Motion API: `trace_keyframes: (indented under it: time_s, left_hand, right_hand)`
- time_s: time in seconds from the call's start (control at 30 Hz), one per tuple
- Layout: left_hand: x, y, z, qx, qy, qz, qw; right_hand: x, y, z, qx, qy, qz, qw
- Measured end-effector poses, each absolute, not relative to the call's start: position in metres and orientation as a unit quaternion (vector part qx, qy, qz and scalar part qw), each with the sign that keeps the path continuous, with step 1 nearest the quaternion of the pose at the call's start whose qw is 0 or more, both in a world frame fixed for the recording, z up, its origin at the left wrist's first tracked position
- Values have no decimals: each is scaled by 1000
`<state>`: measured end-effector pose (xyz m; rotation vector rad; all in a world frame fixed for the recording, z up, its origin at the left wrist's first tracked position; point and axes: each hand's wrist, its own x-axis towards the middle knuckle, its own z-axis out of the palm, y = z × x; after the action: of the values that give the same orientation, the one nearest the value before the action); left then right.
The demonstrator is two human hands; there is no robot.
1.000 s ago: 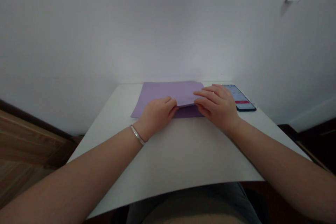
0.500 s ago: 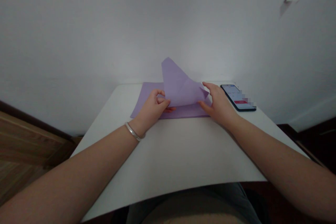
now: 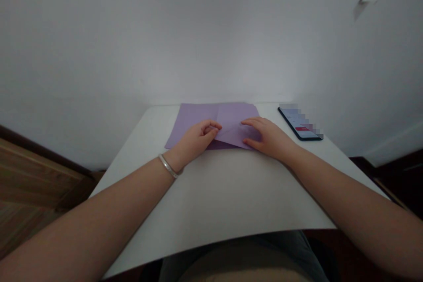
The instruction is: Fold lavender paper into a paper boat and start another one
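Observation:
A stack of purple paper (image 3: 194,119) lies at the far side of a white table (image 3: 218,189). Its top sheet (image 3: 233,128) is folded over, lying flat with a slanted edge. My left hand (image 3: 194,140), with a silver bracelet on the wrist, has its fingers curled and pinches the folded sheet's left edge. My right hand (image 3: 267,137) rests palm down on the right part of the fold, fingers stretched out and pressing on the paper.
A phone (image 3: 300,123) with a lit screen lies on the table to the right of the paper, near my right hand. A white wall stands right behind the table. Wooden floor shows at the left, and my lap below the near edge.
The top purple sheet, lifted into a peak half a second ago, now lies flat on the stack. My right hand has moved onto it and flattened out.

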<state>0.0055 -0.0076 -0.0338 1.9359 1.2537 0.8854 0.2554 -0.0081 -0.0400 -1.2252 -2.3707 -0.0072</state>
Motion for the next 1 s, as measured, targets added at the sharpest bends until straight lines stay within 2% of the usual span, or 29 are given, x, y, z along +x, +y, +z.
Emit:
trace_keyframes:
  time_s: [0.17, 0.47, 0.6, 0.77, 0.87, 1.0]
  left_hand:
    - [4, -6, -34, 763, 474, 323, 296]
    - [5, -6, -37, 780, 450, 318, 298]
    - [5, -3, -40, 761, 444, 382, 278]
    - [6, 2, -42, 618, 446, 525, 379]
    - [6, 4, -42, 567, 454, 571, 383]
    - [4, 4, -41, 583, 468, 545, 380]
  right_hand:
    - [256, -7, -44, -452, -872, 18, 187]
    - [256, -8, -42, -448, -871, 7, 203]
    - [257, -8, -39, -454, -850, -6, 269]
    - [262, -10, -40, -476, -810, -2, 342]
    - [263, -10, -42, -466, -815, -18, 345]
    - [263, -12, -40, -446, -834, -66, 317]
